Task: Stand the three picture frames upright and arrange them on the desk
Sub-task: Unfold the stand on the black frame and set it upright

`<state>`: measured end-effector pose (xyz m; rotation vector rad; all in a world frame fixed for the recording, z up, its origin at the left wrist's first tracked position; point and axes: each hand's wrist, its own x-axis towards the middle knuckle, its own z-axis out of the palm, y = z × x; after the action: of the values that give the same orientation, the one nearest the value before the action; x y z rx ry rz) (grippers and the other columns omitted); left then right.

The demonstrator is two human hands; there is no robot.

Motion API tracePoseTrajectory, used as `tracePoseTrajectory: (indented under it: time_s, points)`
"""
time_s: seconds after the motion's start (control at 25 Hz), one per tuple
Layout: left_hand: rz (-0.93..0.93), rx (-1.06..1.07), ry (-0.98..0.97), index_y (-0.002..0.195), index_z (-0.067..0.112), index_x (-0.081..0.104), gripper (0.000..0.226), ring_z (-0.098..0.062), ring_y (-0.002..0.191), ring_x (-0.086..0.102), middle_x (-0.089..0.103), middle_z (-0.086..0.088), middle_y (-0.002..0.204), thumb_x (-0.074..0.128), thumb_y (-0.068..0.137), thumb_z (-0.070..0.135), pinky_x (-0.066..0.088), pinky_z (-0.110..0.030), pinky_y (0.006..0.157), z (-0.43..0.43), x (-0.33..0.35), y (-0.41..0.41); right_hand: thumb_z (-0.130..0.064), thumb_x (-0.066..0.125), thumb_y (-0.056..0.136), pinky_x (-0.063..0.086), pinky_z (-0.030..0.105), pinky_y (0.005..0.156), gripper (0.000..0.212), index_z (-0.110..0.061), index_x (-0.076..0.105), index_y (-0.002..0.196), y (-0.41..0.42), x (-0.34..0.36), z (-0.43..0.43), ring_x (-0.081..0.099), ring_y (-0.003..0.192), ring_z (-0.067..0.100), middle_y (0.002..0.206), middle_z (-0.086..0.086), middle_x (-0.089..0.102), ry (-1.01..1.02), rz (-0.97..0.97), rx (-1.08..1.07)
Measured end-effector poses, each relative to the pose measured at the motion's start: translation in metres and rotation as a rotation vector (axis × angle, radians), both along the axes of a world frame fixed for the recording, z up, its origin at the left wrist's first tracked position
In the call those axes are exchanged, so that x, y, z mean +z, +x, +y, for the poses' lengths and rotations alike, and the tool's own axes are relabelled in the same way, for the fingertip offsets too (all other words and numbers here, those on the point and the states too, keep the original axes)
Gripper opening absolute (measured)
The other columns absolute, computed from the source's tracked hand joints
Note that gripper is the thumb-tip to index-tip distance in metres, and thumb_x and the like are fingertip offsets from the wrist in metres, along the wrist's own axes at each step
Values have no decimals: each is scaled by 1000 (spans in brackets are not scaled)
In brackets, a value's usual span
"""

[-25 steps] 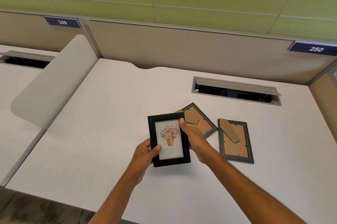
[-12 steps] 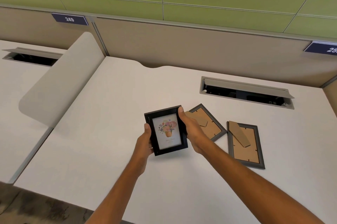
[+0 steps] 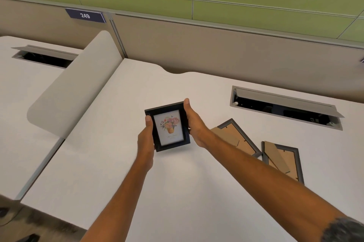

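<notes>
A black picture frame with a flower print (image 3: 169, 127) is held between both hands, picture side facing me, its lower edge close to the white desk (image 3: 98, 163). My left hand (image 3: 146, 137) grips its left edge and my right hand (image 3: 194, 123) grips its right edge and top corner. Two grey frames lie face down to the right: one (image 3: 236, 137) just beyond my right forearm, partly hidden by it, the other (image 3: 283, 161) further right. Both show brown backing boards with their stands.
An open cable hatch (image 3: 283, 108) is set in the desk behind the two lying frames. A curved grey divider (image 3: 72, 92) rises at the desk's left edge. A beige partition wall (image 3: 216, 49) closes off the back. A neighbouring desk has another hatch (image 3: 43, 56).
Both hands have carried the flower frame away from me and to the left of the two lying frames. The camera view has shifted left.
</notes>
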<state>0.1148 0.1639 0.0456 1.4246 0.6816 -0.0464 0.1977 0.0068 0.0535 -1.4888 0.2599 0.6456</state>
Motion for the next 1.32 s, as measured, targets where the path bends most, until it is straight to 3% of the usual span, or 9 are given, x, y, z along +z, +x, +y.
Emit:
tracePoseTrajectory:
  time_s: [0.32,0.6,0.72,0.96,1.12,1.24,1.32]
  points:
    - [-18,-6,2,107,54,81,60,-4,101,81,84,17,114,38,91,93,60,-33,83,26,-33,31,-91,24,96,60,32,80,79,-40,79,119,38,-35,29,81,105,17,110,-6,87,40,57,-8]
    - [-30,-7,-42,117,54,78,58,-7,112,79,82,15,124,38,95,88,59,-43,103,26,-56,34,-98,30,86,64,37,84,91,-33,80,126,47,-54,27,83,106,22,116,1,86,56,88,24]
    - [-46,-13,-33,113,61,78,51,-5,113,78,82,18,123,37,96,87,58,-42,103,23,-63,31,-99,31,82,64,36,84,97,-30,79,131,46,-59,24,84,106,22,119,2,85,64,84,36]
    - [-80,-9,-38,109,67,76,46,2,111,77,81,26,118,35,96,84,56,-34,98,18,-64,28,-93,27,92,59,32,85,83,-38,79,126,40,-59,18,81,108,17,120,-3,85,50,87,25]
    - [-77,11,-3,119,56,76,49,-3,117,76,80,20,125,37,100,79,55,-33,103,17,-61,20,-96,32,83,51,44,107,96,-23,76,127,38,-52,8,74,121,23,125,2,82,5,62,53]
    - [-75,69,24,134,39,69,53,-16,129,70,76,7,136,40,104,73,52,-42,114,14,-62,12,-94,31,82,38,52,126,105,-17,69,142,34,-45,-7,60,144,27,149,6,70,-22,44,92]
    - [-51,183,47,136,28,66,55,-22,133,66,73,1,138,43,107,69,47,-47,121,7,-65,3,-95,31,81,33,54,129,108,-19,63,150,29,-39,-21,52,150,25,161,3,59,-42,22,101]
